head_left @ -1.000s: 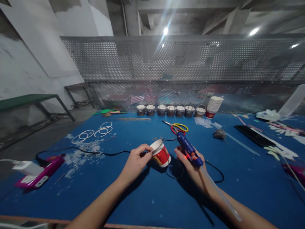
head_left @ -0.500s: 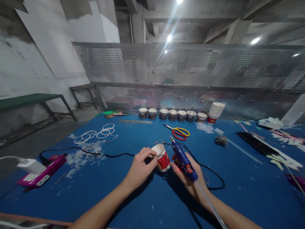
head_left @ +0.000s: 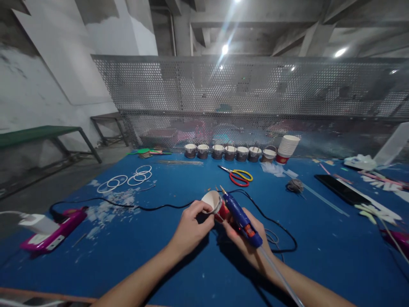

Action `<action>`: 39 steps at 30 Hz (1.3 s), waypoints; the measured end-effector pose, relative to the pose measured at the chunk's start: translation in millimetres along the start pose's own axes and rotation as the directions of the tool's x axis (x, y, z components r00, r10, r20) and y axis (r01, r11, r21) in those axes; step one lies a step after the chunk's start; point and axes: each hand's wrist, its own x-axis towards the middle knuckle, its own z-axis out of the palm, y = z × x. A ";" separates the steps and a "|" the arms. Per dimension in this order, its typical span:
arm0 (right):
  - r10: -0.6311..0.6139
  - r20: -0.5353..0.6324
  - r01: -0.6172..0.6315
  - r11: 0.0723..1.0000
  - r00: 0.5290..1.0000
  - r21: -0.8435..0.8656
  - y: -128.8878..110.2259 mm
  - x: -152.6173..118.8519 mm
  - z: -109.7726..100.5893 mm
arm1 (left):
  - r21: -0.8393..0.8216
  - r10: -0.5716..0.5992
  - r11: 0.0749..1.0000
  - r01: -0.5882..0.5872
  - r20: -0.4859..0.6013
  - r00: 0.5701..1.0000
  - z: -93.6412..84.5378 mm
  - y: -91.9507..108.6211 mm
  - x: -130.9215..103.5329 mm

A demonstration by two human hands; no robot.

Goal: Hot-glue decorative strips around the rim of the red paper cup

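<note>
A cup [head_left: 214, 202] is pinched by the left hand [head_left: 193, 224], a glue gun [head_left: 239, 215] grasped by the right hand [head_left: 246, 246]; any print is too small to read.

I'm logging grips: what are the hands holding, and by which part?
The left hand holds the cup by its rim; the right hand holds the glue gun, apparently by its handle, which is mostly hidden.
</note>
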 end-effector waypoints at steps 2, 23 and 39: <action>-0.006 0.013 0.006 1.000 1.000 -0.006 -1.0 -1.4 0.3 | 0.000 -0.001 1.000 0.001 -0.010 1.000 0.5 -0.8 0.0; 0.021 0.135 -0.015 0.999 0.991 -0.046 -20.1 2.2 -8.5 | -0.034 -0.064 0.998 0.060 -0.120 0.991 -11.1 -4.7 5.6; -0.085 0.168 0.117 0.974 0.982 -0.193 -10.3 -0.6 -11.1 | -0.004 -0.043 0.999 0.043 -0.121 0.992 -12.9 -3.1 6.1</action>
